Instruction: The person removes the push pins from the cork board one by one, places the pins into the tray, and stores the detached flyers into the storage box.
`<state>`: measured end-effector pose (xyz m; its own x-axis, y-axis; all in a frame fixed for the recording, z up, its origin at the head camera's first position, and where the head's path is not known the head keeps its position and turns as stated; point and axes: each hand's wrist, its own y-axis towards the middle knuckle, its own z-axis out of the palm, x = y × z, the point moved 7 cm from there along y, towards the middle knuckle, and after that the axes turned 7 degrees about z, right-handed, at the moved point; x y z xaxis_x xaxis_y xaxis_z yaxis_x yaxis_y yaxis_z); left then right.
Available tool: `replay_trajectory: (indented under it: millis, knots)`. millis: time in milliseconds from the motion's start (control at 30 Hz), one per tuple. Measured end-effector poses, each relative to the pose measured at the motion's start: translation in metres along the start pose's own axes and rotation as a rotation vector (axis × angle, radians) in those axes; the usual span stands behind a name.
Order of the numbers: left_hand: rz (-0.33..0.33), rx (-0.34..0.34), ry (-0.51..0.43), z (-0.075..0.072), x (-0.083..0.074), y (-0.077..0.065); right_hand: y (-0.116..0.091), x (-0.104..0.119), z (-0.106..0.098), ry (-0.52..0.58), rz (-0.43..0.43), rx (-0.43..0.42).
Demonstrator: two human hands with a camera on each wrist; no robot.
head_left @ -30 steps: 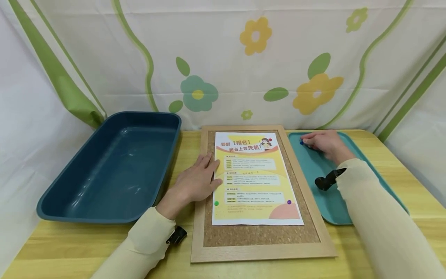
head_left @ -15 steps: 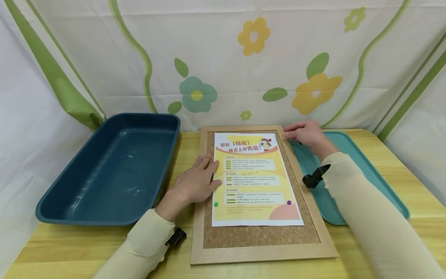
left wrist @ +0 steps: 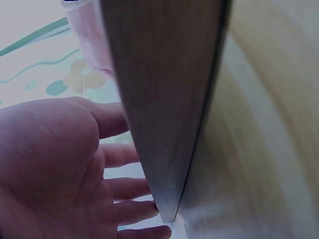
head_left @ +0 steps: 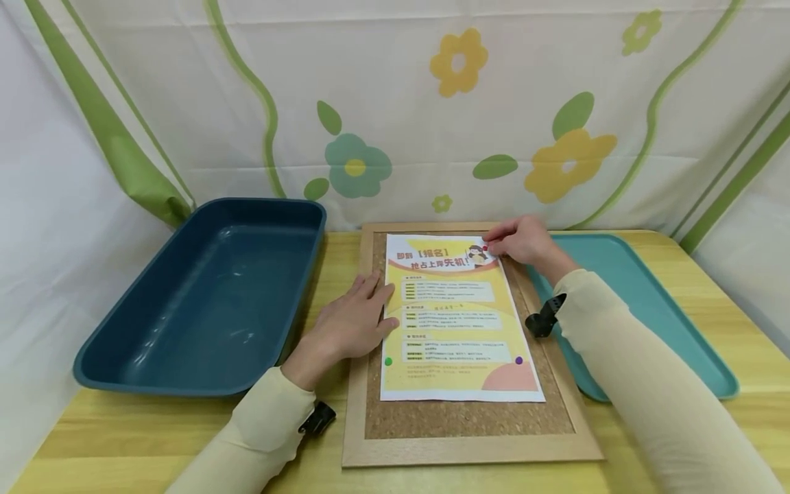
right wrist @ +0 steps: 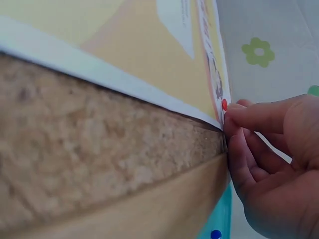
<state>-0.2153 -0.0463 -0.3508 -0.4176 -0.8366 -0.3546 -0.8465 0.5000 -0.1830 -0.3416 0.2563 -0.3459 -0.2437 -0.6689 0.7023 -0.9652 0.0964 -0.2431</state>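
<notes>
A yellow printed poster (head_left: 453, 322) lies on a wood-framed corkboard (head_left: 469, 420). Round-headed push pins, one green (head_left: 388, 361) and one purple (head_left: 518, 360), sit near its lower corners. My right hand (head_left: 524, 240) reaches to the upper right corner of the sheet, thumb and forefinger pinching at a red push pin (right wrist: 224, 104); part of the pin's head shows beside the thumb tip. On the left side, my left hand (head_left: 348, 319) rests across the frame with spread fingers, its tips on the poster's edge. In the left wrist view its fingers pass behind the frame's side (left wrist: 154, 99).
A deep dark-blue basin (head_left: 197, 309) stands on the left of the wooden table (head_left: 123, 439). To the right is a flat teal tray (head_left: 642, 302), with a blue push pin (right wrist: 216, 234) lying in it. A flowered white curtain (head_left: 407, 103) hangs behind the table.
My right hand has come left from the far end of the teal tray, past the board's upper right corner, to the red push pin. The left hand keeps its place on the frame.
</notes>
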Motion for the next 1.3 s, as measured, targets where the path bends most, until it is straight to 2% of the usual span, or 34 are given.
replay_trajectory:
  millis: [600,867,1300]
  knots:
    - [0.000,0.005,0.019,0.000,-0.004,0.002,0.000,-0.005,0.006,-0.024,-0.015,0.087]
    - [-0.014,0.006,0.022,0.000,-0.002,0.001,0.003,-0.001,0.007,-0.085,-0.012,0.058]
    - [-0.012,0.008,0.015,-0.001,-0.001,0.000,0.009,0.003,0.009,-0.109,0.017,0.081]
